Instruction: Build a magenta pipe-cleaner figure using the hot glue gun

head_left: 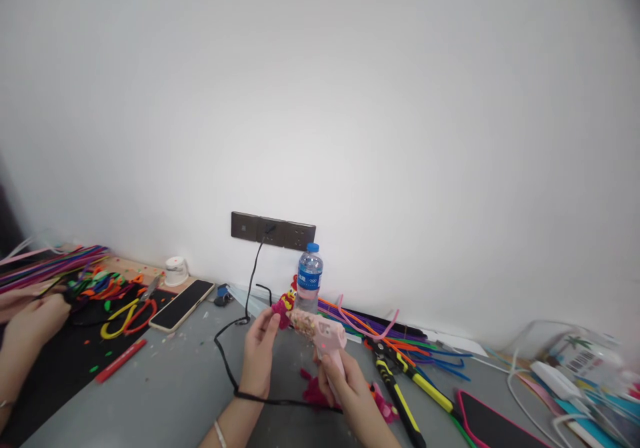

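Observation:
My right hand (343, 385) is wrapped round the grip of a pale pink glue gun (327, 336), whose speckled front end points left. Pinched in the fingers of my left hand (261, 345) is a magenta fuzzy piece (283, 313), close to the gun's tip; whether they touch I cannot tell. A red and yellow figure (289, 296) shows just above that piece, beside the water bottle (311, 271); I cannot tell if the two are joined. The gun's black cord (285, 403) crosses over my left wrist. More magenta fuzzy pieces (314, 391) lie partly hidden behind my right hand.
Yellow-and-black pliers (400, 395), a pink-edged phone (493, 425) and pipe cleaners (435, 353) lie right. Left are a phone (183, 305), scissors (131, 317), a red marker (121, 360) and a white tape roll (176, 271). Another person's hands (40, 321) work far left. The wall socket (273, 231) holds a plug.

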Demonstrator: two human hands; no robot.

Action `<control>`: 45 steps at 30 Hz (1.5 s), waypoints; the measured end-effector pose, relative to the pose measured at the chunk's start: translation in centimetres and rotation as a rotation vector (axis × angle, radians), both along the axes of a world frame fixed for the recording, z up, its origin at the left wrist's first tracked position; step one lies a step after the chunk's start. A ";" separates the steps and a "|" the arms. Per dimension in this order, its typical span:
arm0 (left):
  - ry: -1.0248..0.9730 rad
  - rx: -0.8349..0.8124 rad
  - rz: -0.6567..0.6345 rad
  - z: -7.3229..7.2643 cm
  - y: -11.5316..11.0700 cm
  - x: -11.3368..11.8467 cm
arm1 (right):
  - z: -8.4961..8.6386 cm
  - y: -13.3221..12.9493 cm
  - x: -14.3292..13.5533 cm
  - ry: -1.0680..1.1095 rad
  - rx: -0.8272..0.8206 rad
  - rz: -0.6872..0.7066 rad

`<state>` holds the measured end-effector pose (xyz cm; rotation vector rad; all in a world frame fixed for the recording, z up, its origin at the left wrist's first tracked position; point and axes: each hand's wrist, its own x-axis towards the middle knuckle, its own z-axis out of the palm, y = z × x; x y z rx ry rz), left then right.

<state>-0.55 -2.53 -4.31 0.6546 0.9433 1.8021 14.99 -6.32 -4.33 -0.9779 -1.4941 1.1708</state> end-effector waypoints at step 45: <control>0.038 0.000 0.079 -0.5 0.3 -0.4 | 0.2 0.1 0.1 0.002 0.027 -0.011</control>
